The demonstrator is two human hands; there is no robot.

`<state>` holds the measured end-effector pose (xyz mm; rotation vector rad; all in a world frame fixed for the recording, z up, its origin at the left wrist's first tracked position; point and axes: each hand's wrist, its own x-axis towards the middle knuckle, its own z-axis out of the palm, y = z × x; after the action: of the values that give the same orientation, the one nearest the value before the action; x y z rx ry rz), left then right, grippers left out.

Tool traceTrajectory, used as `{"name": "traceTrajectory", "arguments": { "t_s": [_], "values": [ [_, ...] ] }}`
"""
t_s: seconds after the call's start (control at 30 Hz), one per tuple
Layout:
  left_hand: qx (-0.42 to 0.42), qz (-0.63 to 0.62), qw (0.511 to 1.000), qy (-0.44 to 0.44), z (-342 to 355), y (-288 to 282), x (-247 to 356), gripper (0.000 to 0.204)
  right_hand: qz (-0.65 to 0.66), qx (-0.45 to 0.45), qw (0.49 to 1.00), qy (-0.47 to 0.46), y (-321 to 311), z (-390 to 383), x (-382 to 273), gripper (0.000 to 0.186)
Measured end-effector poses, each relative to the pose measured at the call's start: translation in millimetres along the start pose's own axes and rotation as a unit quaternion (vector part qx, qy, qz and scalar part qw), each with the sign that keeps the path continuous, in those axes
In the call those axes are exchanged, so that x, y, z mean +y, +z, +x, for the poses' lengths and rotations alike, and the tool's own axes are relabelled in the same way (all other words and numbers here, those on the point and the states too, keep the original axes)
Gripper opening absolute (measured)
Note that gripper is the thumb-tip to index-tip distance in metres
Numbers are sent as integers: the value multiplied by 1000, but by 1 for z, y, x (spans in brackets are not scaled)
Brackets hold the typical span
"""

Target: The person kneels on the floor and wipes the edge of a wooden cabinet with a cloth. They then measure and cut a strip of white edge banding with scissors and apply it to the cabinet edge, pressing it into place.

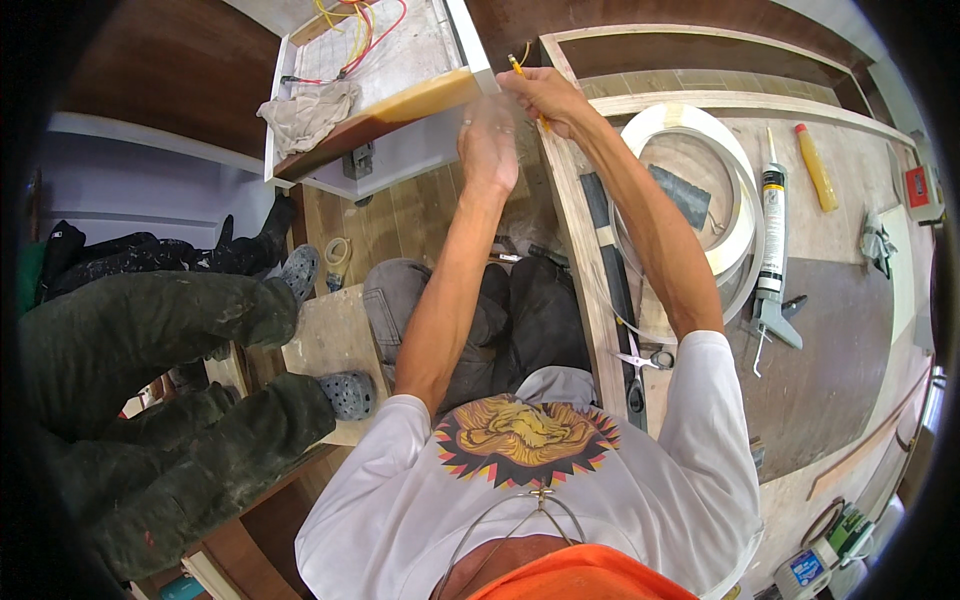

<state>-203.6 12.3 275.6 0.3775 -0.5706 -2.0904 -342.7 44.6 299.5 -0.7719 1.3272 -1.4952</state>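
Up ahead, my right hand (548, 100) is closed around a slim yellow stick-like tool (516, 66); its exact kind is not clear. Both ends of the tool stick out of the grip, beside the right corner of a white box-shaped cabinet (466, 40). Just left of it, my left hand (488, 145) is smeared by motion, its fingers raised at that same corner. Whether they hold or press anything does not show. A brown and yellowish strip (400, 112) runs along the cabinet's near edge. A crumpled rag (310, 115) hangs over its left end.
On the wooden workbench (830, 330) at right lie a roll of white edge banding (740, 170), a caulking gun (772, 240), a yellow-handled tool (816, 168) and scissors (640, 362). Another person's legs (170, 320) are at left, near a tape roll (339, 255). Wires (365, 40) lie in the cabinet.
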Motion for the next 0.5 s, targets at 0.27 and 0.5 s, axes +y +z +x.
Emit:
{"name": "traceTrajectory", "arguments": {
  "t_s": [0.27, 0.5],
  "values": [
    [-22, 73, 997, 28, -10, 14, -1, 16, 98, -4, 994, 46, 7, 3, 4, 20],
    [7, 1, 1000, 10, -7, 19, -1, 16, -17, 16, 1000, -11, -4, 12, 12, 33]
  ]
}}
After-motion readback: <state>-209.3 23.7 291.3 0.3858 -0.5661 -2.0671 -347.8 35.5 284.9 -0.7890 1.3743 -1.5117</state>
